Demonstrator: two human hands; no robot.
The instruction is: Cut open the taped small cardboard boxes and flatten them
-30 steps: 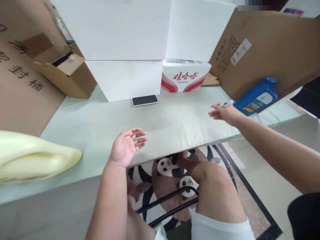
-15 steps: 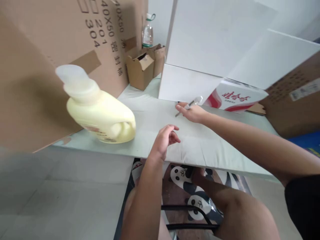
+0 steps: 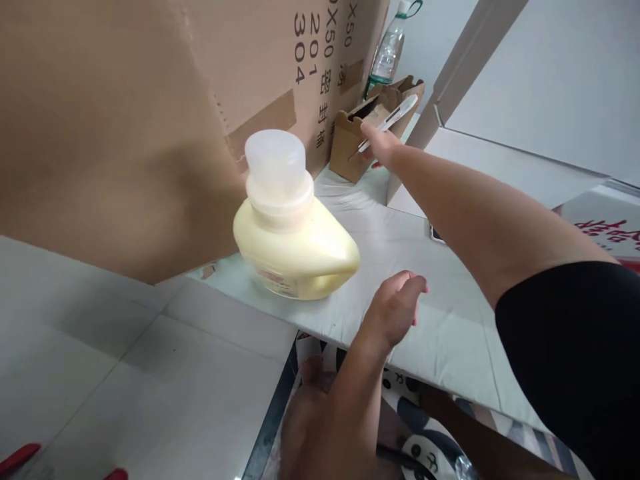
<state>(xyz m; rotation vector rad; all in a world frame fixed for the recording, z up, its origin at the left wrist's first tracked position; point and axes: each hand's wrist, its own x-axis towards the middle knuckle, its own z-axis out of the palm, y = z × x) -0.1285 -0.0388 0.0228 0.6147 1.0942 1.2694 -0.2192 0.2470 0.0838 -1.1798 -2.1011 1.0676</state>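
Observation:
My right hand (image 3: 381, 143) reaches to the back of the table and is closed on a slim white pen (image 3: 400, 115), its thin tip pointing down and left. Just behind it are small open cardboard boxes (image 3: 345, 143); I cannot tell whether the hand touches them. My left hand (image 3: 397, 303) hovers over the table's front part with loosely bent fingers, and nothing shows in it. To its left a pale yellow jug-shaped bottle (image 3: 295, 247) with a cloudy white cap stands upright on the covered table (image 3: 390, 240).
A large printed carton (image 3: 200, 133) rises at the left. A clear water bottle (image 3: 387, 57) stands at the back. White boxes (image 3: 540, 87) fill the right side, with a red-lettered box (image 3: 610, 220) lower down. The dark edge of a phone-like object (image 3: 435, 235) shows beneath my right forearm.
My view has swung left. My right hand has moved from the table in front of the white box to the small cardboard boxes, still holding the pen. My left hand has turned, its fingers more bent.

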